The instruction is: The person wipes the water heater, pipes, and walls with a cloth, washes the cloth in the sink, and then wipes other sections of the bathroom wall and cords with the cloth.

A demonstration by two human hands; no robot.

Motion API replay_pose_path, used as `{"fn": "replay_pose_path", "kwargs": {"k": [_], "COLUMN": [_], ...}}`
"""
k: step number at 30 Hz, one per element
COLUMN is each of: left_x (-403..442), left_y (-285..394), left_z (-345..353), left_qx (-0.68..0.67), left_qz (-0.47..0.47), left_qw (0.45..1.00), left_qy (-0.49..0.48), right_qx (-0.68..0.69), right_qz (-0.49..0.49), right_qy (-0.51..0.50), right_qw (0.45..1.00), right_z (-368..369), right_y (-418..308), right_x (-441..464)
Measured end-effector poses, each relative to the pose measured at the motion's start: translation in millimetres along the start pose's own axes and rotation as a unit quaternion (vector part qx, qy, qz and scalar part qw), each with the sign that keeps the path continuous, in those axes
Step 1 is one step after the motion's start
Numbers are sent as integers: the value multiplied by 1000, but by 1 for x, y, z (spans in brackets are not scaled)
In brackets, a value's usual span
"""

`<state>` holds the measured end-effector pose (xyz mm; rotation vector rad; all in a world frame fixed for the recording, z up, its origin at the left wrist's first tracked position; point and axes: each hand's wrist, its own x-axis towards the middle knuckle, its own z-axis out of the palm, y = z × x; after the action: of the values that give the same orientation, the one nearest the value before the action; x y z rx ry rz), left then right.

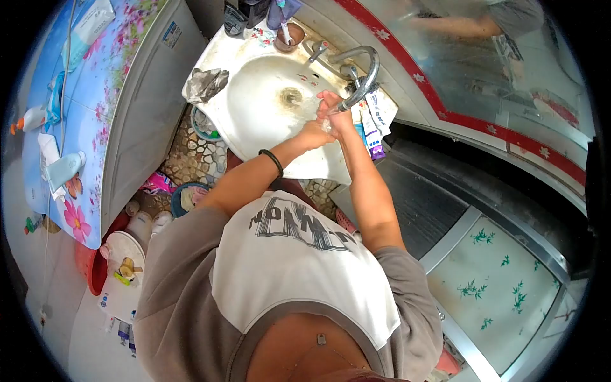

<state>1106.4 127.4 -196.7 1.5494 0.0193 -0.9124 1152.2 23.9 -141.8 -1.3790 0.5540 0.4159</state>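
Over the sink, beneath the faucet, the left hand meets the right hand, grip on either impossible to tell, and the rinse looks under way, not yet finished!

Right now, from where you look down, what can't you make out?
- Head view: part of the right hand, hidden by the tap.
- Head view: the left hand's fingertips, unclear where the hands meet.
- Head view: small print on the packages beside the sink, too small to read.
- Head view: the reflection in the mirror, cut off by the top edge.
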Motion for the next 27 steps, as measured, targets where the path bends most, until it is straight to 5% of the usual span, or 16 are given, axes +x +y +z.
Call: {"fn": "replay_pose_path", "kwargs": {"k": [1, 4, 7, 9, 11, 13, 17, 19, 21, 22, 23, 25, 27], "left_x": [4, -20, -8, -17, -20, -17, -27, -33, -52, -60, -63, -68, -86], "left_y": [-6, 36, 9, 14, 10, -4, -2, 1, 11, 12, 6, -9, 1], "left_z": [8, 13, 21, 16, 13, 16, 6, 4, -7, -14, -22, -42, -64], "left_qx": [75, 224, 349, 416, 479, 538, 571, 566, 481, 438, 356, 181, 80], "left_qz": [59, -57, -11, 24, 59, 95, 128, 120, 80, 62, 113, 206, 133], "left_qw": [994, 969, 935, 909, 876, 837, 809, 814, 872, 896, 926, 960, 983], "left_qy": [53, 91, 62, 22, -8, -30, -54, -54, -47, -47, -51, -59, -100], "right_qx": [5, -85, -121, -22, -196, -520, -477, -209, -53, -68, -172, -379, -224], "right_qz": [-4, -71, -9, 9, 35, 2, 14, 122, 175, 148, -8, -304, -309], "right_qy": [19, 153, 280, 307, 322, 285, 299, 262, 191, 158, 162, 195, 343], "right_qw": [1000, 982, 952, 952, 926, 805, 826, 934, 965, 974, 971, 852, 858], "right_z": [-4, -9, -15, -32, -69, -129, -117, -76, -33, -19, -25, -36, -42], "right_y": [5, 31, 49, 80, 139, 242, 247, 179, 107, 83, 79, 69, 23], "right_x": [0, 7, 10, 16, 42, 95, 92, 50, 6, -8, -10, -13, -23]}}
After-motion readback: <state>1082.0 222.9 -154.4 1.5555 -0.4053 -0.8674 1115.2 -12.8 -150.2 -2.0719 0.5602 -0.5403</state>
